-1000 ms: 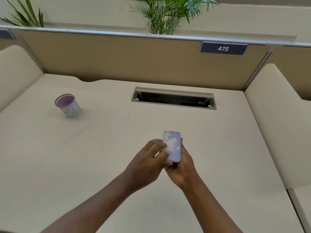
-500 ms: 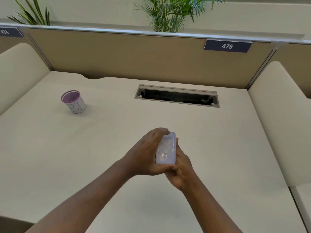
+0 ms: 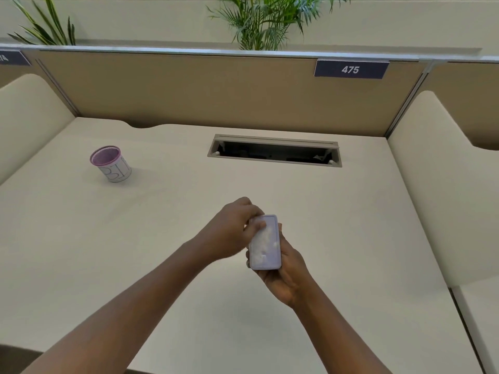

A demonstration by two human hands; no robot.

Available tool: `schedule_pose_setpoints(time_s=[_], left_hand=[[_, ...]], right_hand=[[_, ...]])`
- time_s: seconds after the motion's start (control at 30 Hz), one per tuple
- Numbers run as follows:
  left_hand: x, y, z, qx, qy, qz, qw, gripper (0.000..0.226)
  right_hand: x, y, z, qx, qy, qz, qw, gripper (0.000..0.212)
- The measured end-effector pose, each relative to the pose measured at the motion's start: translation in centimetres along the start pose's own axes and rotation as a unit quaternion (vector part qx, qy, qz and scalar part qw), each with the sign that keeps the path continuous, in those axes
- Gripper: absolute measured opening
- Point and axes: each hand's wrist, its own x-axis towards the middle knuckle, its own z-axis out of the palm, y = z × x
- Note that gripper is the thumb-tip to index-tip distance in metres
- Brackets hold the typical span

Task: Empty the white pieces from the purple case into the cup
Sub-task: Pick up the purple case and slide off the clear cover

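The purple case (image 3: 265, 244) is a flat translucent rectangle with white pieces showing through its lid. It is held above the middle of the desk. My right hand (image 3: 287, 273) cradles it from below and behind. My left hand (image 3: 232, 230) grips its upper left edge, with fingers curled over the top corner. The lid looks closed. The cup (image 3: 112, 164), purple-rimmed with a white label, stands upright at the desk's far left, well away from both hands.
A cable slot (image 3: 274, 151) with a raised flap opens in the desk behind the hands. Beige partitions wall the desk at the back and both sides. A sign reading 475 (image 3: 350, 69) hangs on the back panel, with plants above.
The case has turned in my hands, from on edge back to lid facing up. My left hand shifted from covering its side to gripping the upper left corner.
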Motion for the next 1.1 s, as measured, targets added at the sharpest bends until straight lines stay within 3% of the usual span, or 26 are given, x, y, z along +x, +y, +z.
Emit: schedule_pose_setpoints(time_s=[0.2, 0.53, 0.7, 1.1], left_hand=[[1.4, 1.4, -0.2, -0.003, -0.002, -0.095, 0.995, 0.007], [1.9, 3.5, 0.0, -0.009, 0.012, -0.111, 0.994, 0.006], [1.8, 3.7, -0.2, -0.095, 0.029, -0.137, 0.986, 0.011], [1.6, 3.8, -0.6, -0.235, -0.012, -0.184, 0.954, 0.011]], right_hand=[[-0.4, -0.3, -0.9, -0.003, -0.003, 0.012, 1.000, 0.046], [-1.0, -0.7, -2.2, 0.017, -0.001, 0.020, 1.000, 0.048], [-1.0, -1.2, -2.6, 0.011, -0.009, 0.019, 1.000, 0.047], [-1.5, -1.7, -3.4, 0.048, -0.030, 0.026, 0.998, 0.050]])
